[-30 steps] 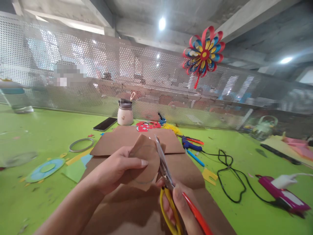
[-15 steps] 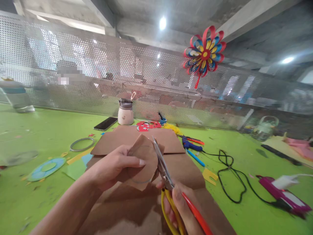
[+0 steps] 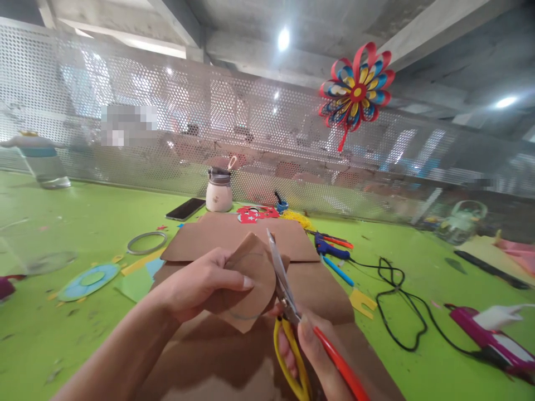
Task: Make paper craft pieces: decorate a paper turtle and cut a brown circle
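My left hand (image 3: pixel 204 284) pinches a piece of brown paper (image 3: pixel 254 298) between thumb and fingers, the thumb lying on top. A pencil-drawn circle shows on the paper, and its right side has a curved cut edge. My right hand (image 3: pixel 307 340) grips scissors (image 3: pixel 285 289) with one yellow and one red handle. The blades point up and away, lying along the paper's right edge; the fingers sit partly inside the yellow loop. Beneath both hands spreads a large folded sheet of brown kraft paper (image 3: pixel 317 284).
On the green table (image 3: pixel 96 217) stand a white flask (image 3: pixel 219 195), a phone (image 3: pixel 185 209) and a grey ring (image 3: pixel 146 243). To the right lie a blue glue gun (image 3: pixel 332 249), its black cord and a magenta power strip (image 3: pixel 489 337). A paper flower (image 3: pixel 357 92) hangs before the perforated screen.
The scissor handles have swung a little wider apart. The view has shifted slightly, so the background sits further right. My left hand keeps its pinch on the brown paper.
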The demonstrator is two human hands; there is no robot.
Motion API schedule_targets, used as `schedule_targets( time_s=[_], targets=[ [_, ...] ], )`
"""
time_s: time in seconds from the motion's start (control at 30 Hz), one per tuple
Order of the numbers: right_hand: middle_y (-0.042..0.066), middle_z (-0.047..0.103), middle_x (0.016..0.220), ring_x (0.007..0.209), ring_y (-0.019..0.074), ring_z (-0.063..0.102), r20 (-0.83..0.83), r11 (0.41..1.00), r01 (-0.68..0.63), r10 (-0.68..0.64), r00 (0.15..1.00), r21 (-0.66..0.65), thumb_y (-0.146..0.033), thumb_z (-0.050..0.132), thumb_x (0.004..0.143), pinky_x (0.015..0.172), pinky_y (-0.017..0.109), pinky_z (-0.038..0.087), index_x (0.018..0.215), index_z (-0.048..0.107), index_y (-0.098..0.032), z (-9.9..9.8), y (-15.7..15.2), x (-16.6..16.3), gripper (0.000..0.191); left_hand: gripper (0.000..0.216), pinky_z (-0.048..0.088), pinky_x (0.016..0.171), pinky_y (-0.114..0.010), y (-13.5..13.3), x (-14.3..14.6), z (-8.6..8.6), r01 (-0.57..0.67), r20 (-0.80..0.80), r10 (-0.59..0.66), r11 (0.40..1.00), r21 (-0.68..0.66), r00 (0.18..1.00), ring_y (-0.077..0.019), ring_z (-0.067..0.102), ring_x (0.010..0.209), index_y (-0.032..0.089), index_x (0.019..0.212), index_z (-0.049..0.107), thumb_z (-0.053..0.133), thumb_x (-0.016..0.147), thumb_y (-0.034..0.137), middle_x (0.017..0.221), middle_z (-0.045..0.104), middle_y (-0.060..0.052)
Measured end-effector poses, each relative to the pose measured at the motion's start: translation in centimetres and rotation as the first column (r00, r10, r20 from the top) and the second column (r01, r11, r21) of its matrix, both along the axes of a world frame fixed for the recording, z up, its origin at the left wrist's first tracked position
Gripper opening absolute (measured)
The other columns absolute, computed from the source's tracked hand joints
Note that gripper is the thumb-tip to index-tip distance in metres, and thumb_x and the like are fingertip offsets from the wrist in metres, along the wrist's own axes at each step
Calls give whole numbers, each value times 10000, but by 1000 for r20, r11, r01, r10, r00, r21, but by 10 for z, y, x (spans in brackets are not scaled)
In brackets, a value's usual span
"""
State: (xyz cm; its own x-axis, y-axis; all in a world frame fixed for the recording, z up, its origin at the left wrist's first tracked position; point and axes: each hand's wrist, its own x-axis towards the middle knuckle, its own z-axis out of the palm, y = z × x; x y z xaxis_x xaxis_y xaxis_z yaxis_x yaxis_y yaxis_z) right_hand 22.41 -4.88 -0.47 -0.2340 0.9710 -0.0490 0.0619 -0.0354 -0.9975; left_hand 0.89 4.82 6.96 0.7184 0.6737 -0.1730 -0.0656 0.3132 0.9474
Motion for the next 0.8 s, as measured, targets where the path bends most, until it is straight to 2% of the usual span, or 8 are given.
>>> schedule_targets(
  time_s=[0.13,0.33,0.47,0.57,0.8],
  targets=[
    [41,585,820,643,160,578,26,1000,-6,6,1000,-9,-841,398,849,601,284,513,1205,594,-223,-4,2,2,739,246,576,675,-219,0,-1,-1,9,30,-8,1000,-19,1000,-188,753,721,161,926,817,789,687,212,845,808,-86],
    [45,582,801,627,171,569,57,1000,-20,19,998,11,-848,357,854,583,292,505,1208,607,-232,-3,2,2,753,301,590,724,-280,1,-3,-2,-13,-28,14,999,32,1000,-230,751,757,116,942,807,797,674,254,864,798,-127],
    [42,577,792,623,172,561,80,999,-29,27,996,24,-828,329,880,580,296,499,1258,574,-230,6,-2,2,749,296,578,688,-270,2,-5,-4,-47,-46,48,998,35,998,-224,733,735,121,887,794,830,633,269,810,784,-106],
    [29,559,754,609,169,546,99,999,-40,37,994,35,-825,346,878,567,289,484,1221,582,-228,16,-5,1,727,247,574,658,-263,4,-6,-6,-64,-66,66,997,33,996,-218,723,715,131,798,773,849,622,286,776,772,-86],
    [-3,493,686,578,139,499,124,997,-66,61,990,37,-888,328,820,554,250,432,1165,572,-200,29,-8,-1,807,359,574,628,-250,7,-10,-1,-82,-140,88,995,51,986,-205,716,689,137,848,790,877,590,369,807,790,-91]
  ],
)
